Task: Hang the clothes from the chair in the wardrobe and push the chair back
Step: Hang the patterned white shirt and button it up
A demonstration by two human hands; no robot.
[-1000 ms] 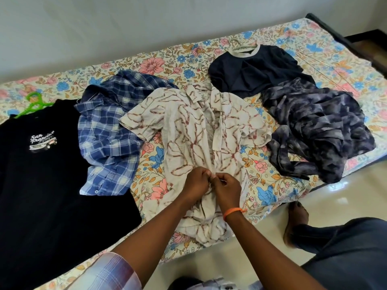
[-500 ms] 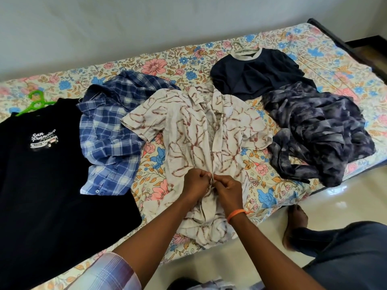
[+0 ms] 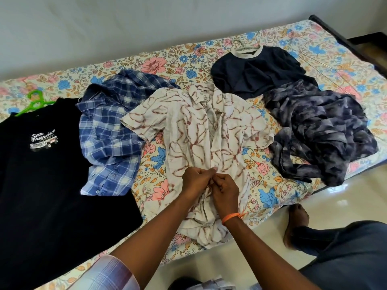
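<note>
A cream shirt with brown vein pattern (image 3: pixel 194 130) lies front-up in the middle of the bed. My left hand (image 3: pixel 195 181) and my right hand (image 3: pixel 225 191) meet at its front placket low down, each pinching an edge of the fabric. A blue plaid shirt (image 3: pixel 109 130) lies crumpled to its left. A black printed T-shirt (image 3: pixel 48 185) on a green hanger (image 3: pixel 34 102) is at far left. A navy T-shirt with pale collar (image 3: pixel 255 74) on a pale hanger and a grey-purple mottled garment (image 3: pixel 320 130) lie at the right.
The floral bedsheet (image 3: pixel 159 65) covers the bed, which runs along a pale wall (image 3: pixel 146 21). Its dark frame (image 3: pixel 347 36) shows at the far right. My bare foot (image 3: pixel 296 222) stands on the glossy floor (image 3: pixel 343 189) by the bed's edge.
Both hands stay together on the cream shirt's placket, shifting slightly lower along it. The view has tilted a little; the clothes lie as before.
</note>
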